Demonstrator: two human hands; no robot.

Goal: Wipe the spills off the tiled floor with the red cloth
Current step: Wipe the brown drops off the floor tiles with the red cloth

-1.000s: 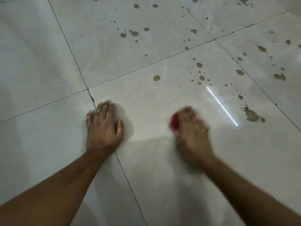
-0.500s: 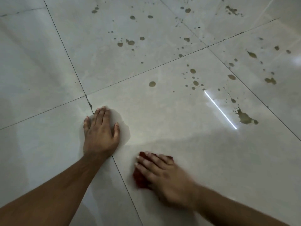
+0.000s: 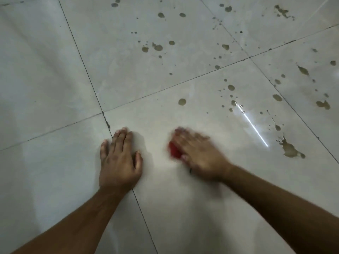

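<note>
The tiled floor (image 3: 55,70) is the biggest thing here, pale and shiny, and I can see parts of six big tiles split by dark lines. Brown spills (image 3: 291,149) dot the tiles from about 12 o'clock round to 3 o'clock, too many small drops to count, with one big splat at 3 o'clock. The floor close to me looks clean. My left hand (image 3: 120,160) lies flat at the middle, fingers spread open on the floor, holding nothing; I think it is there to prop me up while I lean. My right hand (image 3: 198,156) is just to its right, at about 3 o'clock from it, and it looks blurry. Its grip is pressed down on the one red cloth (image 3: 174,151), which peeks out at the hand's left edge and touches the floor. I think I press it flat so it rubs the tile well. Most spills are not wiped yet.
</note>
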